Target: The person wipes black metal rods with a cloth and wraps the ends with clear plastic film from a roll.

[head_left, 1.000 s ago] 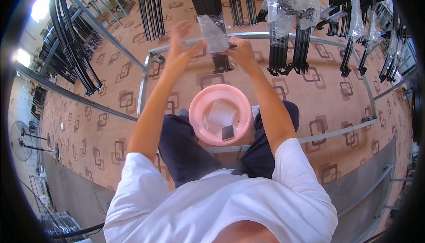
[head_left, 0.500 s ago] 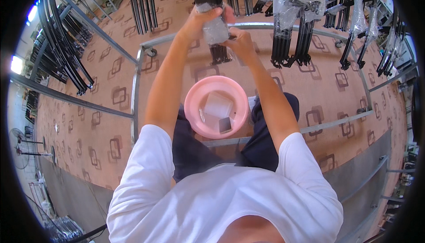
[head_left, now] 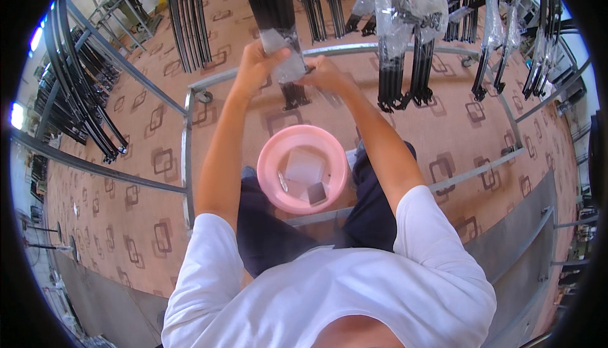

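Note:
A bundle of black tubes (head_left: 269, 6) hangs in front of me, its lower ends pointing at the floor. Clear plastic film (head_left: 288, 66) is wrapped around it near the bottom. My left hand (head_left: 259, 66) is closed on this film from the left side, thumb across the front; its other fingers are mostly hidden behind. On the right, my right hand (head_left: 324, 74) is closed with its fingertips at the film's edge, slightly blurred. What it pinches is too small to make out. Between my knees stands a pink bucket (head_left: 268, 167) holding a whitish sheet-like piece and a small grey piece.
More black tube bundles (head_left: 187, 25) hang to the left, and film-wrapped ones (head_left: 392, 44) to the right. A metal frame (head_left: 187, 132) on casters surrounds my place on the patterned floor (head_left: 158, 234). Another rack of black tubes (head_left: 82, 88) stands far left.
The whole view has shifted, so the scene sits lower and further left. My left hand's fingertips, earlier seen at the bundle's right side, are now hidden. Both hands stay at the film.

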The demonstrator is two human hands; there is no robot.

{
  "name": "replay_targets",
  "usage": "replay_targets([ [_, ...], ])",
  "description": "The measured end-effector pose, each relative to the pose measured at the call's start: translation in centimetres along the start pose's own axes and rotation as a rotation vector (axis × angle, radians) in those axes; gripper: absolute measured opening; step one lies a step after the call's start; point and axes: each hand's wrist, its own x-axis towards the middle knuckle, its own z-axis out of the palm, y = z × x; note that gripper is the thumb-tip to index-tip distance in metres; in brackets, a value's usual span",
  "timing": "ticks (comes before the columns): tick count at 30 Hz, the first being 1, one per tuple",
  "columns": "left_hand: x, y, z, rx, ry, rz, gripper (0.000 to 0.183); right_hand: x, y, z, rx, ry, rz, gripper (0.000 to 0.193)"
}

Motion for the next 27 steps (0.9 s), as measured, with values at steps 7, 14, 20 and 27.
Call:
replay_targets([
  [7, 1.0, 0.2, -0.8, 0.038, -0.058, 0.016, 0.017, -2.4, 2.2, 2.1, -0.015, 0.262, -0.267, 0.045],
  [14, 1.3, 0.8, 0.1, -0.095, -0.075, 0.050, 0.029, -7.6, 0.3, 4.2, 0.344, 0.353, 0.178, 0.045],
  [20, 1.6, -1.1, 5.0, 0.066, 0.054, 0.178, 0.050, -11.3, -2.8, 3.2, 0.305, 0.367, 0.208, 0.034],
  [27, 2.2, -1.0, 1.9, -0.229, -0.159, 0.043, 0.074, -10.9, -3.4, 5.1, 0.397, 0.268, 0.210, 0.029],
])
